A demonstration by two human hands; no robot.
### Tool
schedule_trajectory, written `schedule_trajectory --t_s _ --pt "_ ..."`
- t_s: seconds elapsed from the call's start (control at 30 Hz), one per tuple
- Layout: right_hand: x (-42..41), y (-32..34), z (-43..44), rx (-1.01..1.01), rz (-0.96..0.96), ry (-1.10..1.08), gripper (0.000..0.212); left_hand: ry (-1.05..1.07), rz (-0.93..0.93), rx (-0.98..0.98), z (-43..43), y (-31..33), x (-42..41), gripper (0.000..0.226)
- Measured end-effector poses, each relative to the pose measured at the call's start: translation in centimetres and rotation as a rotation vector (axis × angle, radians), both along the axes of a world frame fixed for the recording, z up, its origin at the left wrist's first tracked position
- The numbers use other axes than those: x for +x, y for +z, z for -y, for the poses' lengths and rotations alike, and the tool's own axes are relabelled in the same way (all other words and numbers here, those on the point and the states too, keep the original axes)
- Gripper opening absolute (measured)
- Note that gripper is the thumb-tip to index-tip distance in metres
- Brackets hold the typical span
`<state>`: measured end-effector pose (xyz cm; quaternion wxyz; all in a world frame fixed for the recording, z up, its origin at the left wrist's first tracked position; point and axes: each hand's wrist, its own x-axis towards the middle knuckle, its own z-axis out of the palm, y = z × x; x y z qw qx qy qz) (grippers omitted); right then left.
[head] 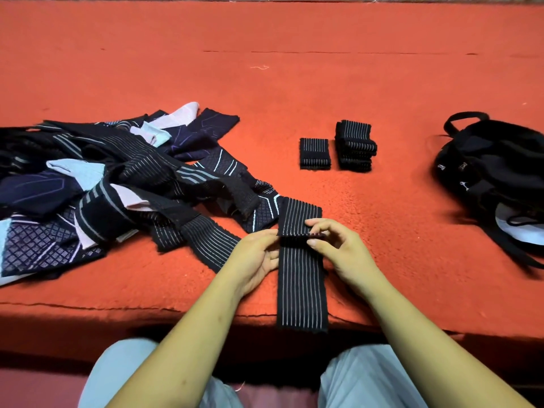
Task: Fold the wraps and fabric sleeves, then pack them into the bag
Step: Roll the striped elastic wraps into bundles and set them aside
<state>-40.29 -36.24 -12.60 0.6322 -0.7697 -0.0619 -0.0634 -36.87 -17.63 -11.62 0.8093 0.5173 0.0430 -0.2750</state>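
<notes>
1. My left grip (256, 257) and right grip (338, 248) both pinch the striped wrap (301, 278) at a raised crosswise fold, one on each edge.
2. The wrap lies lengthwise on the red surface (294, 83), with its near end just over the front edge.
3. Left of the wrap sprawls a pile (103, 189) of unfolded wraps and sleeves (it reaches the wrap's far end).
4. Beyond the wrap sit one folded wrap (314, 153) and, just beside it, a stack (354, 145) of folded ones.
5. The black bag (494, 172) lies well to the wrap's right.

pile (97, 184) left; folded wraps (338, 151) centre; bag (497, 172) right
</notes>
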Motion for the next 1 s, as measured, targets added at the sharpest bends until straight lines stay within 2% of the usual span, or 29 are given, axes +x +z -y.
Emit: schedule_trajectory --t_s 0.2,0.33,0.47,0.63,0.7,0.77,0.83,0.87,0.93,1.0 --pt "0.3 0.1 0.4 -0.065 -0.062 0.07 0.023 0.033 -0.081 -0.08 -0.1 -0.1 0.2 0.031" --pt "0.4 0.0 0.4 -0.072 -0.101 0.106 0.025 -0.032 0.033 -0.004 -0.2 -0.2 -0.1 0.035" --pt "0.3 0.5 0.6 -0.007 -0.138 0.133 0.03 -0.078 0.095 0.052 -0.1 -0.1 -0.3 0.028" --pt "-0.4 1.7 1.0 -0.014 -0.12 0.199 0.029 -0.018 -0.001 -0.129 0.9 0.1 -1.1 0.029" --pt "-0.6 2.0 0.8 0.011 -0.128 0.164 0.025 -0.002 -0.068 -0.19 1.3 0.0 -1.5 0.038" --pt "-0.4 2.0 0.5 0.192 -0.192 0.018 0.029 -0.013 -0.098 -0.219 1.6 0.0 -1.9 0.049" --pt "-0.1 2.2 0.3 0.316 -0.291 -0.172 0.016 -0.04 -0.095 -0.237 1.6 0.2 -2.3 0.051" --pt "0.0 2.4 0.3 0.295 -0.338 -0.228 0.014 -0.054 -0.084 -0.243 1.5 0.3 -2.4 0.051" --pt "0.1 2.9 0.3 0.261 -0.406 -0.216 0.034 -0.078 -0.061 -0.262 1.2 0.5 -2.5 0.048" --pt "0.2 3.8 0.3 0.232 -0.404 -0.185 0.041 -0.103 -0.044 -0.262 0.8 0.9 -2.7 0.044"
